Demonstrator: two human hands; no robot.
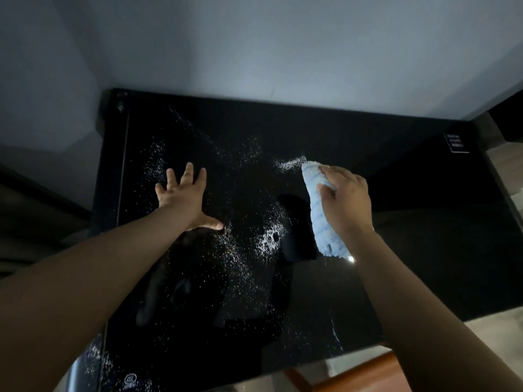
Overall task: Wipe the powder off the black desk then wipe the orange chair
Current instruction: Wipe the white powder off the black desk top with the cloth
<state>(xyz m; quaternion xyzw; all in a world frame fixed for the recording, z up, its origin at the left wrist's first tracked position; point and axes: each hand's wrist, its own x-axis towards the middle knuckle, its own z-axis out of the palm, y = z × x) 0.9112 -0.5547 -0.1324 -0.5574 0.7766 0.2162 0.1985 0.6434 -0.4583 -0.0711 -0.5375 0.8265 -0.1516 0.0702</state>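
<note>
- Left hand [185, 195]: fingers spread, flat on the glossy black desk [424, 236].
- Right hand [346, 200] grips a light-blue fluffy cloth [319, 213] mid-desk.
- White powder [266, 239] scattered between the hands.
- Orange wooden chair [365, 374] at the near edge.

Dim room, pale grey wall [283, 52] at the back, light floor [495, 332] at right

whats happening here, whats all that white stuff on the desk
A person is wiping white powder off a black desk. The right hand grips a light blue cloth pressed to the desktop, with a small ridge of powder at its far end. The left hand rests flat on the desk, fingers spread. Powder is scattered over the middle and left of the desk, so the job is not finished. A corner of the orange chair shows at the near edge, untouched.
</note>
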